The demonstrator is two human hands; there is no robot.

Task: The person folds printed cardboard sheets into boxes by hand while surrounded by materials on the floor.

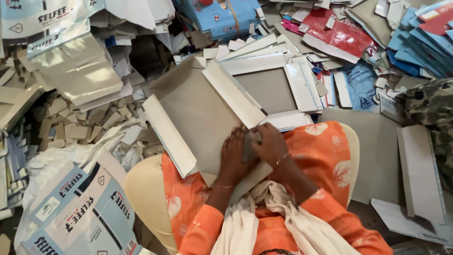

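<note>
- Now, leftmost, printed flat cartons [80,212] lie stacked.
- Left hand [232,158] presses flat, fingers spread, on the grey cardboard box tray [198,113] across the lap.
- Right hand [270,144] pinches a small grey card piece [248,146] on the tray's near edge.

Cardboard scraps [80,127] crowd left, box stacks [420,42] right; room only over grey board [198,118].
</note>
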